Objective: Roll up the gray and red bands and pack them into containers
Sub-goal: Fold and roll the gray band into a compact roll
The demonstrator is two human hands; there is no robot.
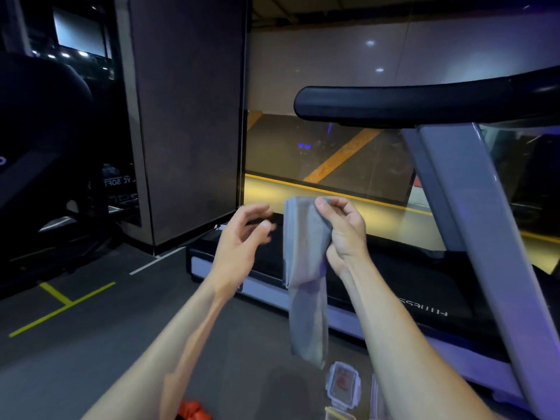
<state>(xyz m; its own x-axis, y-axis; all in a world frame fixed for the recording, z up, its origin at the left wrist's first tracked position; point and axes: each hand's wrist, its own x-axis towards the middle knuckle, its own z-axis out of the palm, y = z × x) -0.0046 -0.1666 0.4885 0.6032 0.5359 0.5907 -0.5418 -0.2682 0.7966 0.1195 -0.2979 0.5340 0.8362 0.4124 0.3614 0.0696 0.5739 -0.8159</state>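
- The right hand [341, 227] is pinching the top edge of the gray band [306, 274] between thumb and curled fingers, holding it up in front of the treadmill [378, 286].
- The gray band is hanging straight down from that grip, folded lengthwise, with its lower end dangling just above the floor items near the treadmill's side rail.
- The left hand [242, 237] is hovering to the left of the band, a little apart from it, with fingers loosely spread and slightly bent, gripping nothing.
- The left hand is sitting in front of the treadmill's front left corner, its outline blurred.
- A clear container [344, 384] with clip latches is lying on the floor beside the treadmill's near rail, directly under the hanging band; something reddish is showing through it, though I cannot tell what it is.
- Another clear piece [339, 415] with a yellowish edge is lying just below that container at the bottom edge of the view; whether it is a lid or a second box I cannot tell.
- The red band [194, 412] is lying bunched on the floor well to the left of the treadmill rail, partly hidden by the left forearm.
- The treadmill's black handrail [409, 104] is arching above the right hand, carried by a gray upright.
- Yellow floor tape [60, 301] is marking lines far left of the treadmill.
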